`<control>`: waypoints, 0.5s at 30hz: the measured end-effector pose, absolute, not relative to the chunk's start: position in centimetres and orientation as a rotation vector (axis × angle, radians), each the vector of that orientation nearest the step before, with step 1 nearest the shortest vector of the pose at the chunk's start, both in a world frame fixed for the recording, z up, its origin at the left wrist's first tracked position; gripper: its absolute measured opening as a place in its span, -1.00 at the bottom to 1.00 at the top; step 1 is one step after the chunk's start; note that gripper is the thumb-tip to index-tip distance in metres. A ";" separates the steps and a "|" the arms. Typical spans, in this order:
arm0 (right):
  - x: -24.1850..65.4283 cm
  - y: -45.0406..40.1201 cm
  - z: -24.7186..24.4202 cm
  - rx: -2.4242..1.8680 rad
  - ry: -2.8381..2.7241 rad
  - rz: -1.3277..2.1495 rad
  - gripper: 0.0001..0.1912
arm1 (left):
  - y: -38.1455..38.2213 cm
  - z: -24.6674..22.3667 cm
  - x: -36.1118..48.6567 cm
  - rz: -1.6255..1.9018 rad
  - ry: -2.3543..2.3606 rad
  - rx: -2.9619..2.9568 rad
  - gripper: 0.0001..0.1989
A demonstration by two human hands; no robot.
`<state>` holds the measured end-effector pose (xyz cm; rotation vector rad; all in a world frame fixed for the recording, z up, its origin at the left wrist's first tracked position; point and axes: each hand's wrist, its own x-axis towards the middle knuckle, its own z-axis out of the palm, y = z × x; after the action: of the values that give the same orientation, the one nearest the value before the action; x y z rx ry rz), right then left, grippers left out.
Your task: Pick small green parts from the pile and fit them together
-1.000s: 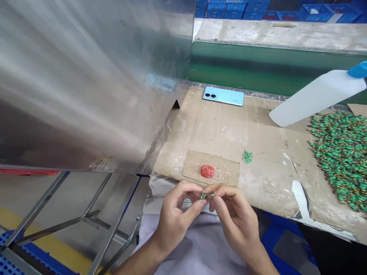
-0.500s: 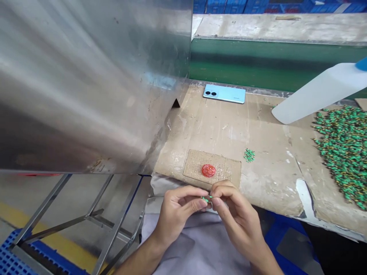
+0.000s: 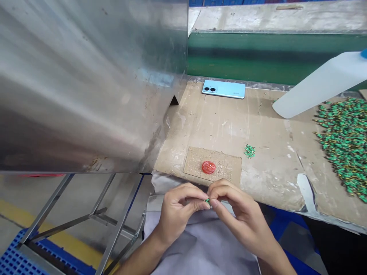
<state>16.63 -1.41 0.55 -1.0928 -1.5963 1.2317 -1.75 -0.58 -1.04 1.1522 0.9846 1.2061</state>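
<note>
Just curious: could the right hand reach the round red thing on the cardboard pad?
Probably yes: the right hand sits just below the round red thing, nothing between, though its fingers pinch a small green part.

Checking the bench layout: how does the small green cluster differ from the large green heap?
The small green cluster is a tight patch; the large green heap is far broader, reaching the view's right edge. The cluster lies left of the heap. Both rest on tan cardboard.

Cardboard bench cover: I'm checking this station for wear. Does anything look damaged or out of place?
The cardboard bench cover is torn near its front edge, with a white patch showing at the tear. A light-blue smartphone also looks out of place, lying camera-side up on the work surface.
</note>
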 end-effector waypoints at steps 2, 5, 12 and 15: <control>16.6 -1.2 0.8 -1.089 -1.608 1.215 -0.88 | -0.5 -1.1 -1.8 1.206 0.973 1.166 -0.93; 16.6 -1.0 1.2 -1.093 -1.624 1.203 -0.88 | -0.4 -1.1 -1.8 1.200 0.959 1.192 -0.94; 17.1 -1.0 1.9 -1.137 -1.688 1.230 -0.86 | -0.5 -1.3 -1.9 1.200 0.904 1.246 -0.95; 17.4 -1.0 1.9 -1.126 -1.716 1.245 -0.88 | -0.5 -1.3 -1.9 1.187 0.913 1.242 -0.88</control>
<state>17.35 -1.02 1.88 -1.1257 -1.7159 1.2448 -1.95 -0.49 -1.29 1.2417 0.9134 1.1872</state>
